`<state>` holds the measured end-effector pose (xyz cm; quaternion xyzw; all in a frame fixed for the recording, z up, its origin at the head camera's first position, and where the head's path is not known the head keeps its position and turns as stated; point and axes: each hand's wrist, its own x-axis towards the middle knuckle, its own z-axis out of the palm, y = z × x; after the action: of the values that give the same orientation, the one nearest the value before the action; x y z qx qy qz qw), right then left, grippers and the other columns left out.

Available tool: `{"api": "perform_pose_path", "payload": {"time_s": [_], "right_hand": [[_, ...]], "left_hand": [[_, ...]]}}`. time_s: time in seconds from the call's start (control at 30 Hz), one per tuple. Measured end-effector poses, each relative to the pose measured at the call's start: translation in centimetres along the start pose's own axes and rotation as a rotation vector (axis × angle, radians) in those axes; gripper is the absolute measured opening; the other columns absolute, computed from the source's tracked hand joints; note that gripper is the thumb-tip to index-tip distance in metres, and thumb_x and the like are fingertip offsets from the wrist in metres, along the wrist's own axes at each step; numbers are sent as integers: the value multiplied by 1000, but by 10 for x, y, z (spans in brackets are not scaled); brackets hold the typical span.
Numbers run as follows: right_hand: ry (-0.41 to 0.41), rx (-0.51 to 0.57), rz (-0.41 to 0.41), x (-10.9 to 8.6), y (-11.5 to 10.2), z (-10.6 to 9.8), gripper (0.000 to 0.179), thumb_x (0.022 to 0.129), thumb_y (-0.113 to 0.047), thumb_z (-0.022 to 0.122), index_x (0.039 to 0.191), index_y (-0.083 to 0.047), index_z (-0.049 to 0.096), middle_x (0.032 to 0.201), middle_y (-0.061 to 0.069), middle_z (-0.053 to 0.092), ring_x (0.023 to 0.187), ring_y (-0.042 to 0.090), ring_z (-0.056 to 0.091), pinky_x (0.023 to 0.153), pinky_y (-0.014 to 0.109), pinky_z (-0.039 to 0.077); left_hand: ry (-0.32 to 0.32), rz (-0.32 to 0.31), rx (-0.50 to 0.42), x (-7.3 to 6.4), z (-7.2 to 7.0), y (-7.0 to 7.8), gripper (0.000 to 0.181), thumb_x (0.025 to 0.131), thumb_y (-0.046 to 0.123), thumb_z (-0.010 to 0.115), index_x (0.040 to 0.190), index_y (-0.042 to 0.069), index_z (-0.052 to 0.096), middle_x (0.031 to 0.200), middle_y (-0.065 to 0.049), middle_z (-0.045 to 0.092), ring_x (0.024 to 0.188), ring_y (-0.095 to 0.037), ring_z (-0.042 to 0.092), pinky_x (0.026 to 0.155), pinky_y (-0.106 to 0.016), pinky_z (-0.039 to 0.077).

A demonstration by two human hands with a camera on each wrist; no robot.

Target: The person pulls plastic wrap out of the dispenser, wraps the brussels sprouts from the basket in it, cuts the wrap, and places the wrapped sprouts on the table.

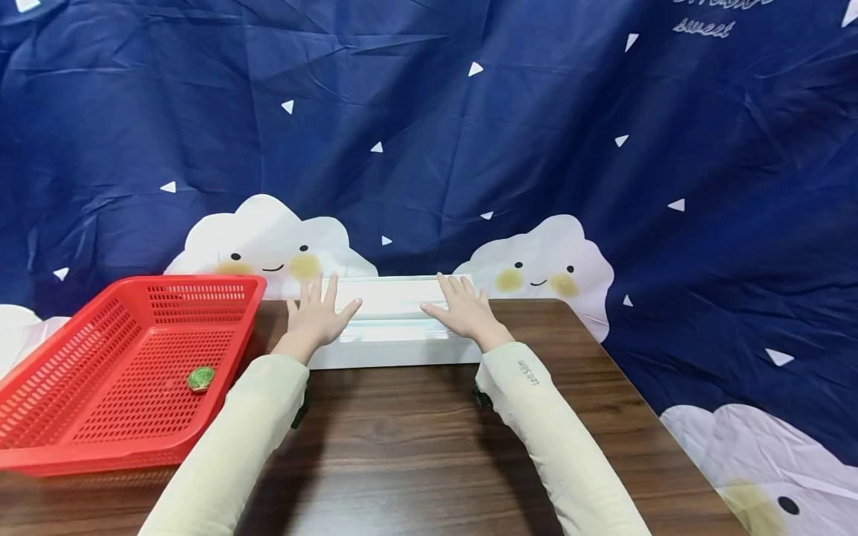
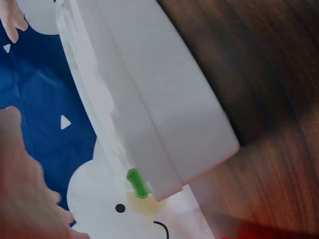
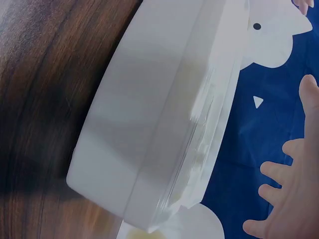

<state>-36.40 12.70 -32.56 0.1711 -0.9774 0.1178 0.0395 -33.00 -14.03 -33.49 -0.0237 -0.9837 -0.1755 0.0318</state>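
Observation:
A long white box (image 1: 402, 354) lies across the back of the table, a shiny strip running along its top. At its end in the left wrist view is a small green piece (image 2: 137, 183). My left hand (image 1: 315, 318) is over the box's left part in the head view, fingers straight and spread. Over the right part my right hand (image 1: 464, 309) is spread the same way, its thumb pointing inward. Neither hand holds anything. In the wrist views, the left hand's fingers (image 2: 20, 184) and the right hand's fingers (image 3: 276, 172) appear apart from the box.
To the left stands a red slotted basket (image 1: 94, 450) with a small round green thing (image 1: 200, 379) in it. The brown wooden table (image 1: 395, 447) ends at the right in a slanting edge. A blue curtain (image 1: 415, 112) with clouds hangs behind.

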Motion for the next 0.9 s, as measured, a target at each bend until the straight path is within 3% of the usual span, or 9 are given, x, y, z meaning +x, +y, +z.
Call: {"api": "perform_pose_path", "payload": {"time_s": [0.37,0.57,0.73,0.9], "right_hand": [[36,30,-9,-6,15,1,80,89,-62,38,148,-13,15,149,11,20,136,31,9,103,60,7],[80,34,-55,-9,24,2,78,90,-56,44,146,-7,19,147,13,26,134,34,16,102,58,12],[97,98,-114,-12,34,5,77,89,-48,53,146,-7,22,145,14,29,134,34,16,105,53,11],[103,139,-155,-15,42,8,77,86,-43,60,144,-6,27,142,16,34,132,34,21,104,52,14]], "left_hand": [[105,65,-41,-5,12,-12,80,92,60,30,148,10,4,151,-18,-2,135,-39,-5,101,-62,-3],[100,81,-55,-9,17,-21,80,92,58,32,148,8,4,151,-19,-2,134,-41,-4,101,-62,-2],[86,93,-48,-11,21,-29,82,91,58,35,148,7,4,150,-21,-1,134,-42,-3,101,-62,-1],[88,145,-48,-12,25,-35,88,88,56,46,147,5,6,150,-21,1,134,-42,1,101,-62,1]]}}
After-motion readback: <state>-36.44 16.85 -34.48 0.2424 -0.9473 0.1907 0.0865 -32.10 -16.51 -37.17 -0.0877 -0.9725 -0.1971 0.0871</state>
